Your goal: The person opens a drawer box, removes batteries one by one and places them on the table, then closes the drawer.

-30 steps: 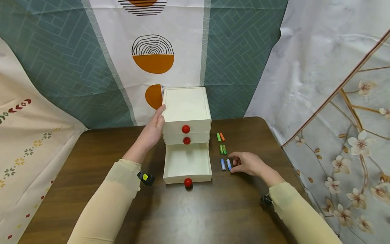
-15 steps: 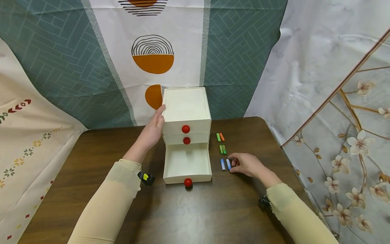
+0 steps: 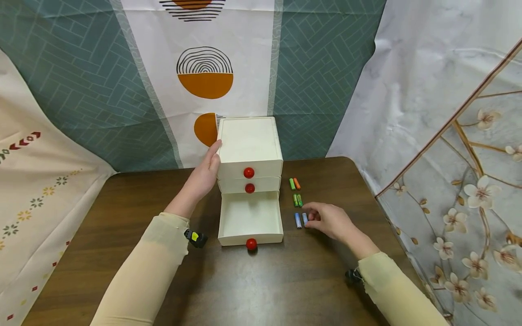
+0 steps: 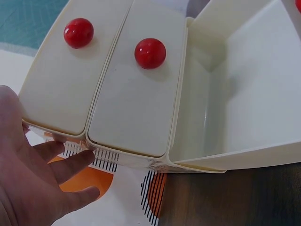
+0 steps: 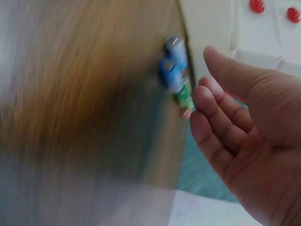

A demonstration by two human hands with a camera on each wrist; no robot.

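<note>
A white cabinet [image 3: 249, 140] with red knobs stands at mid-table, its bottom drawer [image 3: 250, 215] pulled out with nothing inside. My left hand [image 3: 202, 176] rests against the cabinet's left side, fingers extended along the wall in the left wrist view. To the right of the drawer lie two blue batteries, the left battery [image 3: 298, 220] and the right battery [image 3: 305, 219]. My right hand [image 3: 331, 220] is beside the right one, thumb and fingertips close to it. In the right wrist view, a gap shows between thumb and fingers, with the blurred batteries [image 5: 171, 70] beyond the fingertips.
Behind the blue pair lie two green batteries [image 3: 297, 200]. Farther back are a light green battery [image 3: 292, 184] and an orange battery [image 3: 297, 183]. Patterned cloth [image 3: 318, 90] hangs behind the brown table [image 3: 261, 285], and flowered cloth [image 3: 461, 217] covers the right side.
My right hand has shifted slightly left, bringing its fingertips closer to the right blue battery. My left hand stays against the cabinet.
</note>
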